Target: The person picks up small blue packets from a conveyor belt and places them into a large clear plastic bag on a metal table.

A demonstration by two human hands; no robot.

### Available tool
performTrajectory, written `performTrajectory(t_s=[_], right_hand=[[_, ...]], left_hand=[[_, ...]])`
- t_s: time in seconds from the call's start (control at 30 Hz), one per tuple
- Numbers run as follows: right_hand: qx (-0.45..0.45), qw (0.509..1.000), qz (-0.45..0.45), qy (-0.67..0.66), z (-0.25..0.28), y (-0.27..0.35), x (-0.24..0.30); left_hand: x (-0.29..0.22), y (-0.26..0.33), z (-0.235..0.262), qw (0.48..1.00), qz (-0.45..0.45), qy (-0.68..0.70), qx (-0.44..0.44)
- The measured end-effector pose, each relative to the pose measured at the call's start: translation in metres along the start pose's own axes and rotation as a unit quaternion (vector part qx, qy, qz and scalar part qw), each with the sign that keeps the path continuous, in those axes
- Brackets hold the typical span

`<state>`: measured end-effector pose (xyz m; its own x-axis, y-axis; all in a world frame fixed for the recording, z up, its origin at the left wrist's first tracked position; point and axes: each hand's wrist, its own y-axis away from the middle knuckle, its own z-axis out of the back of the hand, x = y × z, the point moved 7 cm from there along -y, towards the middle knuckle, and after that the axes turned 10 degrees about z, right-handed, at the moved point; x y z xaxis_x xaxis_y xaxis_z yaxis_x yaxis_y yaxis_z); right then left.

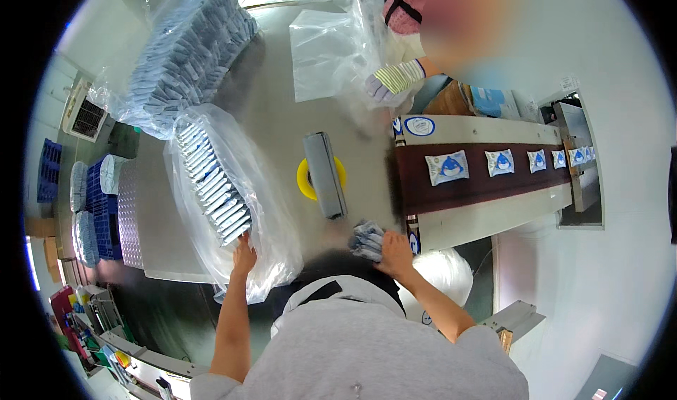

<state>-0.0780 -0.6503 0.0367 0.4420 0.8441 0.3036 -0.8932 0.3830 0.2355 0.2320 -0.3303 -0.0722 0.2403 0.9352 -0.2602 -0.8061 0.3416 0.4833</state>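
Observation:
A row of silvery-blue packets stands packed on edge inside a clear plastic bag on the metal table. My left hand reaches to the near end of this row, fingertips stretched against the last packet; the packet partly hides them. In my right hand, held low by the table's near edge, is a bunch of similar packets. Between my hands and farther off, a long grey block lies across a yellow tape roll.
At right a dark conveyor belt carries several white packets with blue prints. A large bagged stack of packets stands far left. Across the table, a co-worker's striped glove touches clear plastic sheeting. A white sack sits below the conveyor.

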Motion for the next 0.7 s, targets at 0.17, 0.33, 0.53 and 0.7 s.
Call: performTrajectory(t_s=[0.17,0.33,0.53,0.7], right_hand=[[-0.025,0.997,0.075,-0.019,-0.009,-0.005,0.036],[-0.083,0.983,0.124,0.108,-0.045,0.011,0.049],[0.136,0.988,0.044,-0.05,-0.058,-0.019,0.016],[0.173,0.974,0.136,-0.06,-0.075,-0.029,0.007]], left_hand=[[0.013,-0.008,0.009,0.999,-0.024,0.036,-0.019],[0.003,-0.012,0.021,1.0,-0.029,-0.01,-0.006],[0.003,-0.01,0.018,0.998,-0.061,-0.026,-0.01],[-0.001,-0.016,0.017,0.998,-0.048,0.009,0.025]])
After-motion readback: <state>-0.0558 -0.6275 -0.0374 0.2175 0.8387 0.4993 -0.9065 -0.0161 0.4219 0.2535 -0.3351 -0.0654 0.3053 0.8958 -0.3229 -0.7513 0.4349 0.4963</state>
